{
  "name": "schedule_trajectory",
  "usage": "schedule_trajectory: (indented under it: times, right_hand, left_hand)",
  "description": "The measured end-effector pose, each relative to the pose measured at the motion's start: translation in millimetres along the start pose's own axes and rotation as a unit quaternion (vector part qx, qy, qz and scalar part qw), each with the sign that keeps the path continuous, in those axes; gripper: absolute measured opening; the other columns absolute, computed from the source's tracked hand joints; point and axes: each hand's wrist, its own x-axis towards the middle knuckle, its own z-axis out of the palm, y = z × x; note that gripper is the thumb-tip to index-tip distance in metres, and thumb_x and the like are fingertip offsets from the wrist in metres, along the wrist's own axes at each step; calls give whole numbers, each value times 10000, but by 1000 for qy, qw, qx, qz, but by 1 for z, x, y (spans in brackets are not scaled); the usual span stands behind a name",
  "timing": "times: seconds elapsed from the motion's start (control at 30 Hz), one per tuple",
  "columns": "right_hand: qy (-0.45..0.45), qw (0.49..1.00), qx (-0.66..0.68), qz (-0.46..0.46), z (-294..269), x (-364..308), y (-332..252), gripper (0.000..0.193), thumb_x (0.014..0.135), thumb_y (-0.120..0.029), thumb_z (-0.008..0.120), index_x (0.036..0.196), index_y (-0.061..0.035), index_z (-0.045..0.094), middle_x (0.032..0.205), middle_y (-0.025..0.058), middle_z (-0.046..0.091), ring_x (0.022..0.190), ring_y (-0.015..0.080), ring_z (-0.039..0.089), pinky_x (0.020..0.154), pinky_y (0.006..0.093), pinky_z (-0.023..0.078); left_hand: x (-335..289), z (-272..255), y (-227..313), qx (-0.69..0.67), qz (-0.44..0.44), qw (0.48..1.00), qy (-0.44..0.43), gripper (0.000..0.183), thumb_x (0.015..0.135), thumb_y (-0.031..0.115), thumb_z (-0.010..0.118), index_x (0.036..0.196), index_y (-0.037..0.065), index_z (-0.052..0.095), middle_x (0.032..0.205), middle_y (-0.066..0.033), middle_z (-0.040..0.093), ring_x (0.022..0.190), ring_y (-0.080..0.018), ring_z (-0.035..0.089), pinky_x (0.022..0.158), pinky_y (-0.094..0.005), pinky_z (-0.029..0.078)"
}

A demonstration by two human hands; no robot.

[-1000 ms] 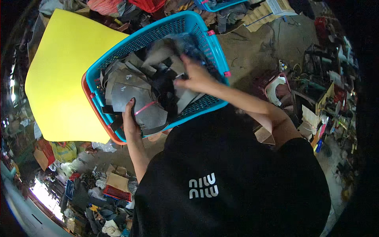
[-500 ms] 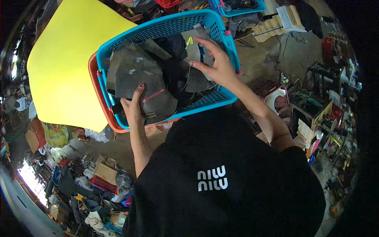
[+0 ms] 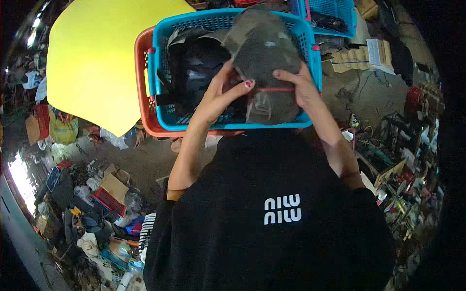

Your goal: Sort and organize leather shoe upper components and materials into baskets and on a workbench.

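A stack of dark grey cut pieces (image 3: 269, 60), apparently cloth or thin sheet, is raised at the right side of a blue plastic basket (image 3: 233, 127). One piece bears a straight pinkish-red line. My left hand (image 3: 218, 97) grips the stack's left edge, thumb in front and fingers mostly hidden. On the right edge, my right hand (image 3: 303, 86) holds it with the thumb across the front. The upper part of the stack is smeared by motion. Black material (image 3: 196, 68) lies in the left part of the basket, with more grey pieces along its far side.
The blue basket sits in an orange-red basket (image 3: 145, 123). A large yellow sheet (image 3: 107, 63) lies to the left. Another blue basket (image 3: 335, 14) stands at far right, near cardboard (image 3: 357, 57). Cluttered piles flank both sides of the floor.
The grey stack has moved from the basket's left side to its right, and is now lifted. My right hand has come onto it, while black material shows where it lay.
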Motion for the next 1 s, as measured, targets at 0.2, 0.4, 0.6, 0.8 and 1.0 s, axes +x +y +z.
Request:
schedule_trajectory:
  times: [0.2,0.4,0.6,0.8,1.0]
  right_hand:
    - [41,979,-173,-98,-28,16,-21,861,665,-200,945,1345,67,490,1215,188,662,1105,286,660,1005,387,504]
    - [54,867,-464,-171,-43,50,22,879,709,-297,923,1384,36,470,1141,235,685,1046,356,685,942,417,526]
    - [115,745,-635,-171,-25,47,35,849,794,-228,834,1501,-94,383,1403,258,504,1191,433,567,929,520,481]
    - [-108,661,-612,-421,37,29,19,796,742,-196,826,1463,-185,488,1459,145,465,1346,351,449,1079,492,373]
    - [-320,557,-668,-375,69,36,58,638,722,-128,807,1327,-109,606,1353,124,536,1256,312,515,1106,451,354]
  left_hand:
    - [-34,-56,-2,395,69,916,26,513,891,340,762,1247,-16,667,1156,-186,693,1100,-301,656,932,-421,496]
    - [-76,-83,-21,606,-18,789,98,488,907,443,698,1069,-15,743,993,-223,719,962,-386,678,887,-464,494]
    - [-85,-78,-22,624,-30,775,98,446,943,444,648,993,18,771,916,-201,730,917,-367,680,864,-476,487]
    - [-87,-85,-27,600,-13,796,79,392,953,431,639,951,71,793,827,-191,717,808,-359,680,799,-466,501]
    - [-83,-83,-20,594,-63,800,49,416,961,440,627,959,57,791,755,-184,700,747,-370,685,730,-462,514]
